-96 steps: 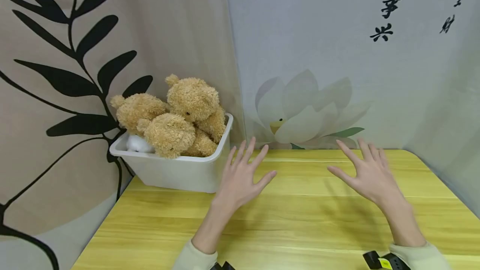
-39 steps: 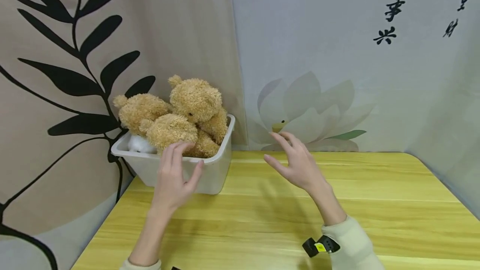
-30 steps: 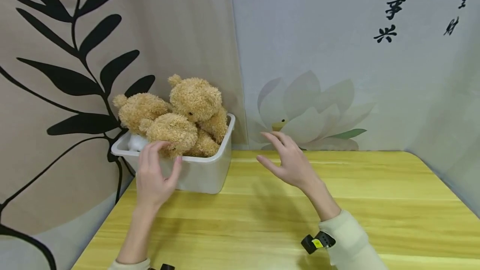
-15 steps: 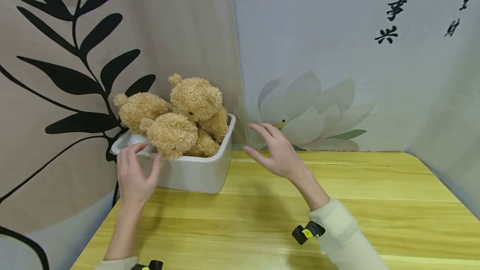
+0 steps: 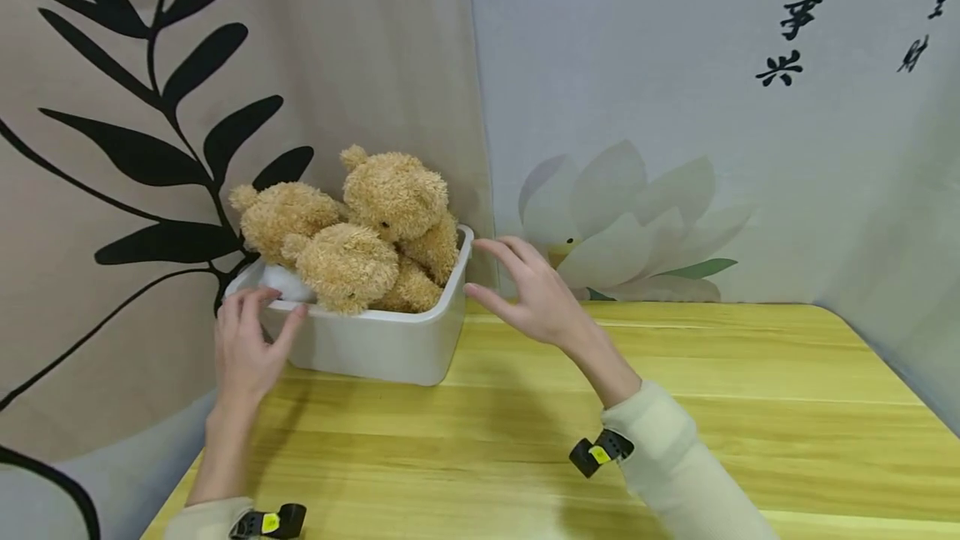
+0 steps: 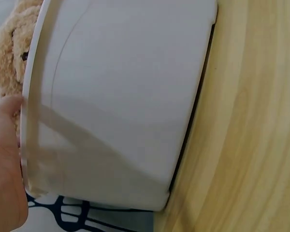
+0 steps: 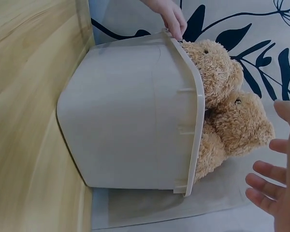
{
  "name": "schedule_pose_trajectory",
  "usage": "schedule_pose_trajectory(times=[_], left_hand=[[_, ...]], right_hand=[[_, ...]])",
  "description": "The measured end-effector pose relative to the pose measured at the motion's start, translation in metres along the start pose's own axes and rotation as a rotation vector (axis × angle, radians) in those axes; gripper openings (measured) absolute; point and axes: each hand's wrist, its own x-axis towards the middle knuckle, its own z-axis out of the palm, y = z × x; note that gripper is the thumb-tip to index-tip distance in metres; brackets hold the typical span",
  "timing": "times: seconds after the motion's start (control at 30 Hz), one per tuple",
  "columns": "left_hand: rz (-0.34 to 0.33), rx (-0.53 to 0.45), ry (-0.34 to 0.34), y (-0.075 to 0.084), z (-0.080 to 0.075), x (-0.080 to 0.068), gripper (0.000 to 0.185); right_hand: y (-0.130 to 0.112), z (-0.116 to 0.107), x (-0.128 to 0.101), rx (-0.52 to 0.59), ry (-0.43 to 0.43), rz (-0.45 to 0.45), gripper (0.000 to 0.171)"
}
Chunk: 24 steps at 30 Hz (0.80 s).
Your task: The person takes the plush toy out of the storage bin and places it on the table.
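A white plastic bin point(image 5: 375, 348) stands at the table's back left. Piled in it are several tan plush teddy bears point(image 5: 348, 269), their heads above the rim, and a white, rounded item point(image 5: 285, 283) in the left corner. My left hand point(image 5: 243, 348) is at the bin's front left corner, fingers lightly bent over the rim. Its thumb lies right at the front rim in the left wrist view, the other fingers mostly hidden there. My right hand point(image 5: 536, 298) hovers beside the bin's right end, fingers spread and loosely bent, apart from the bears in the right wrist view.
The yellow wood-grain table point(image 5: 480, 457) runs in front of the bin and far to the right. A beige curtain with dark leaves point(image 5: 172, 244) hangs close behind and left of the bin. A pale cloth with a printed lotus point(image 5: 637, 223) hangs along the back edge.
My left hand has moved left along the bin's front to its left corner. My right hand has moved left, up to the bin's right end. Bin and bears stay put.
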Motion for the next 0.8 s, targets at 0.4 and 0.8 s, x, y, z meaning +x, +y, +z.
schedule_pose_trajectory(times=[0.4, 0.8], left_hand=[[0.043, -0.18, 0.106, -0.017, 0.02, 0.008, 0.036], [0.114, -0.299, 0.197, -0.025, 0.03, 0.007, 0.06]], right_hand=[[-0.02, 0.007, 0.024, 0.013, -0.045, -0.005, 0.065], [-0.046, 0.024, 0.051, 0.033, -0.103, 0.003, 0.059]])
